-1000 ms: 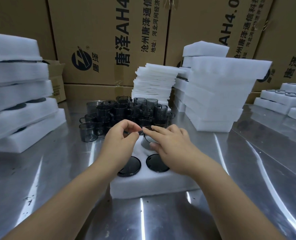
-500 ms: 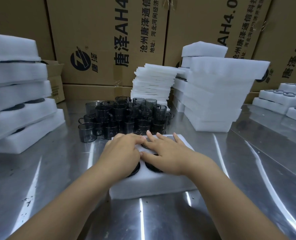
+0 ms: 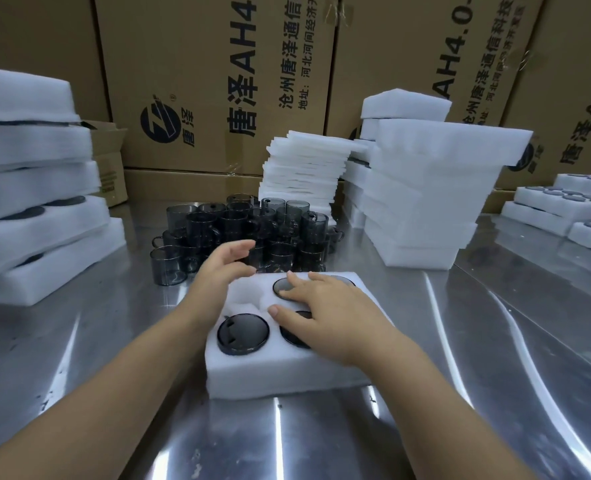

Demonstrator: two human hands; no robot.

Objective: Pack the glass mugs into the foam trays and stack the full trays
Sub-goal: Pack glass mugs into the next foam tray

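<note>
A white foam tray (image 3: 252,375) lies on the steel table in front of me. A dark glass mug (image 3: 242,333) sits in its near-left pocket, and another mug (image 3: 282,287) fills a far pocket. My right hand (image 3: 325,313) rests flat on the tray's right side, fingers spread, covering the near-right mug. My left hand (image 3: 223,271) hovers open above the tray's far-left corner, holding nothing. Behind the tray stands a cluster of loose smoky mugs (image 3: 238,233).
Stacked filled foam trays (image 3: 34,216) rise at the left. Thin foam sheets (image 3: 304,174) and a tall foam tray stack (image 3: 422,202) stand behind right. More trays (image 3: 564,206) lie far right. Cardboard boxes (image 3: 217,81) wall the back.
Both hands pressed down on the tray half a second ago. Now my left hand has lifted off toward the loose mugs, uncovering the near-left mug; my right hand stays on the tray.
</note>
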